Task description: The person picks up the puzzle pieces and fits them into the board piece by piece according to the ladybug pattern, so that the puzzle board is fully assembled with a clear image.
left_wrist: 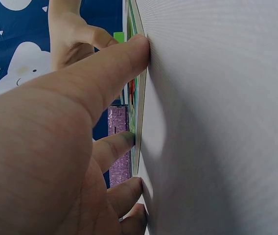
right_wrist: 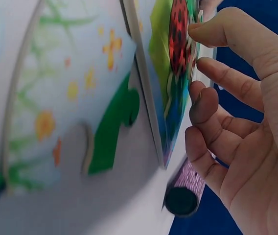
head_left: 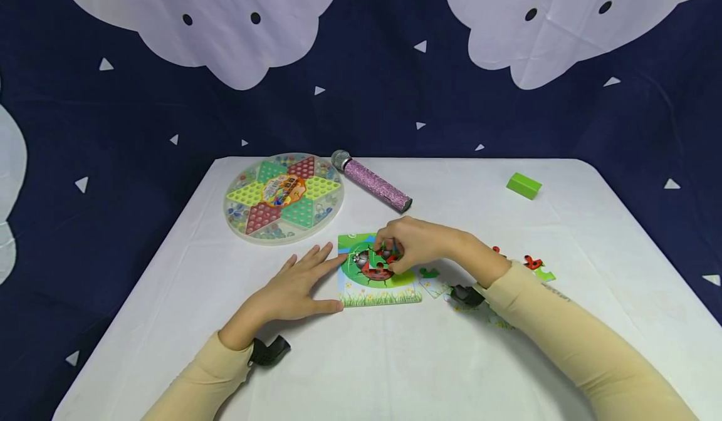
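A square ladybug puzzle (head_left: 378, 299) lies on the white table, green and flowered, with a pale gap in the middle of the ladybug. My left hand (head_left: 296, 286) is spread flat at its left side; in the left wrist view the thumb (left_wrist: 134, 49) touches the board's edge. Over the upper right of the picture, my right hand (head_left: 420, 242) pinches a small puzzle piece (head_left: 388, 255) between thumb and index finger. Seen from the right wrist, that piece sits edge-on at the fingertips, close to the board, and is partly hidden. The other right fingers are curled.
Loose puzzle pieces (head_left: 434, 286) lie right of the board, some under the right forearm, with a red-patterned one (head_left: 533, 262) beyond it. Behind are a round Chinese checkers board (head_left: 254, 217), a pink glittery microphone (head_left: 376, 185) and a green block (head_left: 524, 185).
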### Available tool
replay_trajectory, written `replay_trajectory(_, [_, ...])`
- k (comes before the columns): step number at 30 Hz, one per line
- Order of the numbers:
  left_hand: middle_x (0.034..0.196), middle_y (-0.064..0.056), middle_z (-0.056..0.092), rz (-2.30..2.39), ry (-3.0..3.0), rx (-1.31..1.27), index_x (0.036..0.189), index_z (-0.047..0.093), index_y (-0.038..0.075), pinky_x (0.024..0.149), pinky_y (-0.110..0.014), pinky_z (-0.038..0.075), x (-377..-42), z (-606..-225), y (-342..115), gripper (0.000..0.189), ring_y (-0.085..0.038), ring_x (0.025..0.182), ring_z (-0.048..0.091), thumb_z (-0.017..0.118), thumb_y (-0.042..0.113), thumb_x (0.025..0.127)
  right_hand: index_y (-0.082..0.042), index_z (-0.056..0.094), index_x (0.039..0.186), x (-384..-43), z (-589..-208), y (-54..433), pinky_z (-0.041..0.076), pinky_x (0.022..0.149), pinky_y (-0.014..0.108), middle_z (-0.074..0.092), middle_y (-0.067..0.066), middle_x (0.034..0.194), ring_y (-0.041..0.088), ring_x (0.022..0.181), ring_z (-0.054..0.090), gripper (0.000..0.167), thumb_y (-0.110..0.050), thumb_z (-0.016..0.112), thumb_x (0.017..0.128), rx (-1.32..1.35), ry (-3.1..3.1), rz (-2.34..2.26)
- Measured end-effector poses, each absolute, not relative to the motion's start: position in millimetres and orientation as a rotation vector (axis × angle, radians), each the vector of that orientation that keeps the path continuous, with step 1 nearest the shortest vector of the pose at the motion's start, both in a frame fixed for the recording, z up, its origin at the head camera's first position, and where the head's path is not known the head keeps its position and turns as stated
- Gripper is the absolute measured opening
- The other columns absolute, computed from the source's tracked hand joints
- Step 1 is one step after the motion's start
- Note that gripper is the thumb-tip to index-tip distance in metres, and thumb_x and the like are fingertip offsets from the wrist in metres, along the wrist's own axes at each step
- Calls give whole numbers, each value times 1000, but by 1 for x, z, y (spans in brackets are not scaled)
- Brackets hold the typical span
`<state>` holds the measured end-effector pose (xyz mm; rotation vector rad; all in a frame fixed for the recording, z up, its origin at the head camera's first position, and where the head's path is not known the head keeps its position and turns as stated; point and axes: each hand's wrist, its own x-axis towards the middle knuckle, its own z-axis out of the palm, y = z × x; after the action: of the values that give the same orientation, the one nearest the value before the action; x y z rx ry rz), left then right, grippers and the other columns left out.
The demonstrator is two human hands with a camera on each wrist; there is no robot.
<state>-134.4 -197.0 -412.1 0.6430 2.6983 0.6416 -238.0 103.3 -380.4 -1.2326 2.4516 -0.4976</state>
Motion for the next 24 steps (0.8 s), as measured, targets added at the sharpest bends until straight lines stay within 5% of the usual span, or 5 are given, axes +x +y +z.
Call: replay_trajectory(24, [181,-10,17,648,2695,647,171,33,28,131,-74,9,-134,-412,-197,92,-40,169,13,76,58,95,-15,77,126,-229,-385,63,55,78,24,69,-6,100,8,88,59,41,-26,85,88,-1323,2394,-464])
